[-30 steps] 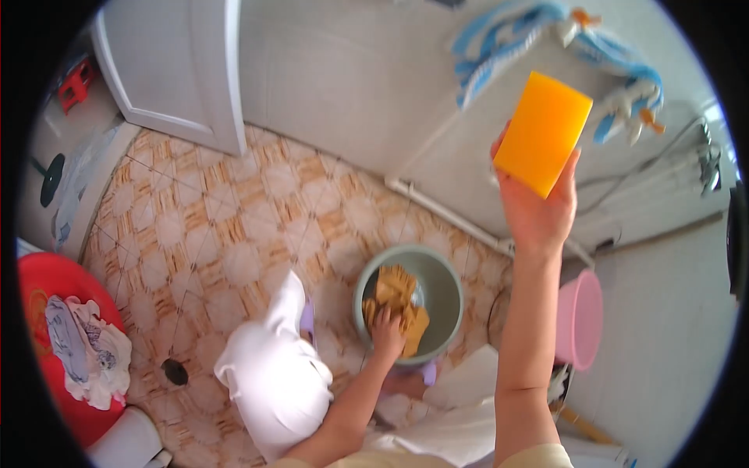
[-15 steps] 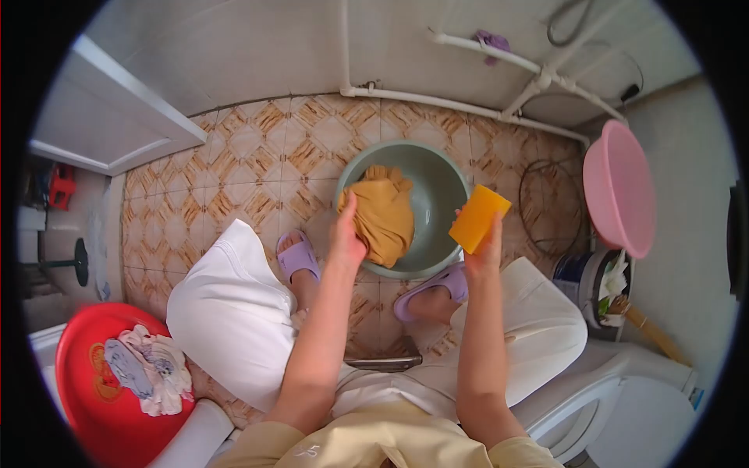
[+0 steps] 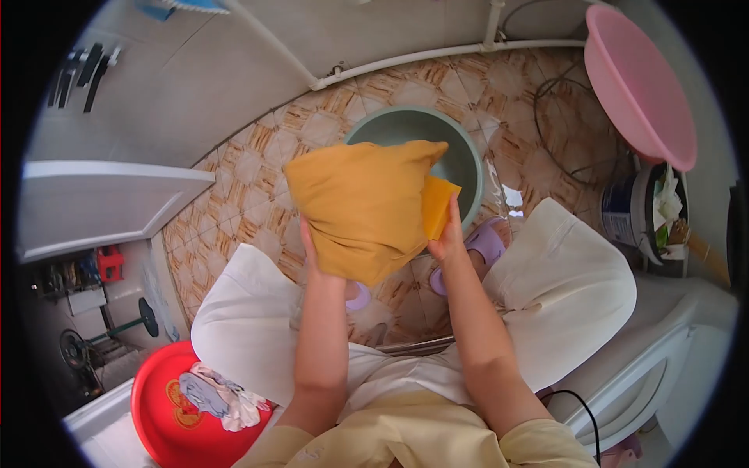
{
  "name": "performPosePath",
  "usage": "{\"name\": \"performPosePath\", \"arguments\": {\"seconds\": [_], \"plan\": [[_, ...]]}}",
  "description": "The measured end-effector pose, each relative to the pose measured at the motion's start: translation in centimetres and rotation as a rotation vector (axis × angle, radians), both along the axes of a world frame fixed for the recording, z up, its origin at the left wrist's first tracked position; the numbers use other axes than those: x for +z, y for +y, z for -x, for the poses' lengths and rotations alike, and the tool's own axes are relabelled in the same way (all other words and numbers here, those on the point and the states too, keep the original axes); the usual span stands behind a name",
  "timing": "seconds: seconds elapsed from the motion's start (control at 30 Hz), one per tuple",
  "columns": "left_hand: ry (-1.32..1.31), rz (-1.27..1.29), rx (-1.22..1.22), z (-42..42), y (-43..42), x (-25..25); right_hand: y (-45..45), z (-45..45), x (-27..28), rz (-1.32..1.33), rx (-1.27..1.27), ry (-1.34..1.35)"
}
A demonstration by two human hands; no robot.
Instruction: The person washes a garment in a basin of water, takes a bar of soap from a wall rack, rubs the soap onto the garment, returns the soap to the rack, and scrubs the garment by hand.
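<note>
A: The right hand point(image 3: 445, 239) is clamped on a smooth, rectangular yellow-orange block point(image 3: 439, 206), thumb along its right edge. The left hand point(image 3: 311, 251) is judged closed on a mustard-coloured, loosely spread fabric cloth point(image 3: 360, 209), held up at the centre of the frame.

B: State the governing relation.

A: The block stands at the right border of the cloth, just right of the frame's centre. Its long axis runs roughly up and down the frame, top end leaning right. The right hand is the nearer to that border; the left hand is at the cloth's lower left, well apart from the block.

B: Are block and cloth in contact?

A: Their edges meet in the view; actual touching cannot be confirmed.

B: Obstructions?

A: The left hand's fingers are largely hidden by the cloth, and the right hand's by the block. The cloth also masks the lower left of a round grey-green basin point(image 3: 466, 168), upper centre of the frame; its contents cannot be determined. The block's material is likewise undetermined.
</note>
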State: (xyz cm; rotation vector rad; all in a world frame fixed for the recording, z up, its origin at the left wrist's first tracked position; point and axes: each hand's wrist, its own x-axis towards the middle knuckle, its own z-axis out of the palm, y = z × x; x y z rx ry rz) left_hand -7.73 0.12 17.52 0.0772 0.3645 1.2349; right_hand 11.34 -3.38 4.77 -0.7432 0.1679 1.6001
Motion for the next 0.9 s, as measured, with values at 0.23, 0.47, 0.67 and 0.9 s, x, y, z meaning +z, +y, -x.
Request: {"name": "performPosePath", "arguments": {"seconds": [0.23, 0.47, 0.67, 0.9], "plan": [[0.457, 0.181, 0.048, 0.4, 3.2, -5.4, -0.2, -1.6, -0.3, -0.131, -0.144, 0.223], [1.582, 0.183, 0.168, -2.3, 3.9, -5.8, 1.4, -6.2, 2.3, -0.283, -0.149, -0.074], [0.456, 0.042, -0.378, -5.4, 3.5, 0.9, 3.6, -3.0, 13.8, -0.621, 0.514, -1.471], [0.277, 0.155, -0.383, -2.9, 2.2, -2.1, 1.0, 2.1, 14.3, -0.761, 0.87, -1.633]]}}
